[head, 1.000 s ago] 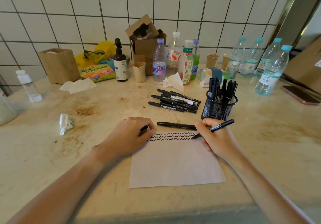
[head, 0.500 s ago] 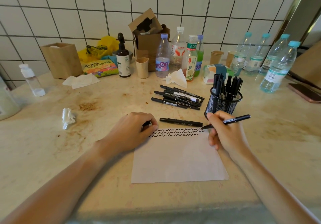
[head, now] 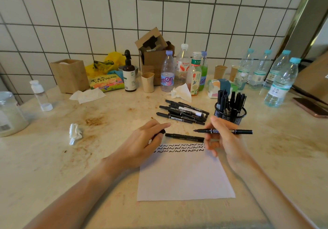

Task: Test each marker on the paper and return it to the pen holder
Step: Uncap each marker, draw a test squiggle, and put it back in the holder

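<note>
Head view: your right hand [head: 223,140] pinched an uncapped black marker [head: 230,131] level above the paper's [head: 184,175] upper right corner, tip pointing left. Your left hand [head: 142,145] curled round its black cap [head: 162,131] at frame centre. The mesh pen holder [head: 230,115] stood just behind, loose markers [head: 182,112] to its left.

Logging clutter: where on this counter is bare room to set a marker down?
Bare counter lies right of the paper, and between the crumpled tissue and the left hand. Crowded: loose markers, pen holder, bottles behind.
</note>
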